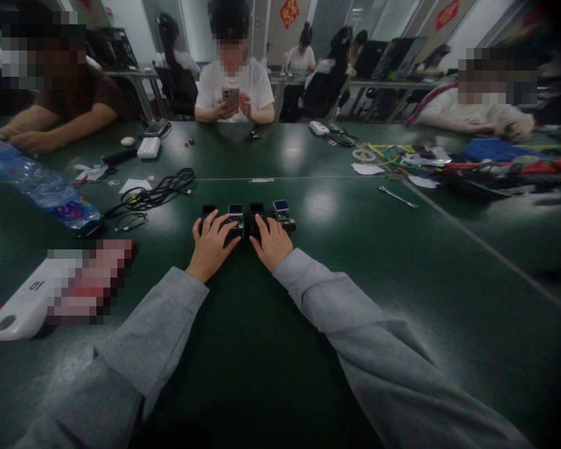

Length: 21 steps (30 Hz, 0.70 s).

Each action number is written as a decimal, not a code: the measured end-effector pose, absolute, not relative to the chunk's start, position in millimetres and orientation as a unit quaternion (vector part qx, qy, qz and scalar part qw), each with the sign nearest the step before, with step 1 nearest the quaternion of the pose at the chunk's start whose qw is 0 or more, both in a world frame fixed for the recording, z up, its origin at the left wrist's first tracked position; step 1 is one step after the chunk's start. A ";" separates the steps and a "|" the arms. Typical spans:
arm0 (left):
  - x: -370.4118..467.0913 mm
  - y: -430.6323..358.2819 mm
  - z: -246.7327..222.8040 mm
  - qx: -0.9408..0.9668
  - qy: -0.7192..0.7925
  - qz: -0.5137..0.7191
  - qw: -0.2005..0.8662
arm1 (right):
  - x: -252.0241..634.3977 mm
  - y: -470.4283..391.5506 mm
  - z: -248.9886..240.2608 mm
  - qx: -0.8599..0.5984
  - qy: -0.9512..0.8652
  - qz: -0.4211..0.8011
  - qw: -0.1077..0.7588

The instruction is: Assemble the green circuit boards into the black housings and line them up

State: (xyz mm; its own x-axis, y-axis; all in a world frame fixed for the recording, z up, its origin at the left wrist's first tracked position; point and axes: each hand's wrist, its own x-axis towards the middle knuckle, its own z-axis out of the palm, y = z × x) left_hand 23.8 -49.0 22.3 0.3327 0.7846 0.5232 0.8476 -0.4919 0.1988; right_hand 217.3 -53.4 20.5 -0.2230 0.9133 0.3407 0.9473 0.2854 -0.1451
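Several small electronic devices with little screens stand side by side in a row on the dark green table. My left hand point(210, 244) lies over the left part of the row with its fingers spread, touching a black device point(209, 209) and a circuit board with a small screen point(236, 211). My right hand point(272, 240) rests with its fingers apart on another black device point(257, 207), beside a second board with a screen point(281, 207). The hands partly cover the lower parts of the devices.
Black cables point(161, 190) and a tilted clear bottle point(51, 187) are on the left, near a white power bank point(32, 293). A wrench point(398, 197) lies to the right, before a heap of wires and tools point(495, 165). Other people sit around the table; one holds a phone point(230, 95).
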 end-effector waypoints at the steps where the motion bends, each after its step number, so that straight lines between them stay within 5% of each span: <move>1: 23.7 -49.0 22.3 -0.815 -0.501 -0.284 0.061 | 217.4 -53.0 19.3 -0.595 -0.780 -0.050 0.185; 21: 23.2 -48.0 22.5 -0.819 -0.504 -0.265 0.063 | 219.9 -51.4 13.1 -0.580 -0.782 -0.073 0.216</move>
State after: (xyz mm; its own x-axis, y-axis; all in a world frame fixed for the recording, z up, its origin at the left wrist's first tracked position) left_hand 23.2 -48.0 22.5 0.3510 0.7928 0.4982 0.8601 -0.4833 0.1632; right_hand 219.9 -51.4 13.1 -0.2330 0.8760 0.4222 0.9391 0.3155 -0.1363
